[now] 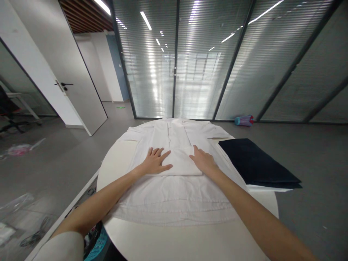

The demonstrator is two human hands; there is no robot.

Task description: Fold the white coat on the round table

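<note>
A white short-sleeved garment [179,192] lies spread on a round white table [190,239], its sleeves out to both sides at the far end. Across its middle is a folded white section [181,163] with a straight near edge. My left hand [155,161] rests flat on the left part of that section, fingers spread. At the section's right edge, my right hand [203,161] presses down with the index finger stretched out and the thumb apart from it. Its other fingers are mostly hidden. Neither hand appears to grip the cloth.
A dark navy folded cloth [258,163] lies over white material at the table's right edge, overhanging it. A blue basket [98,246] stands below the table at left. Clear plastic and cables [35,232] lie on the floor. Glass partitions stand behind, with a patterned bin [244,120] on its side.
</note>
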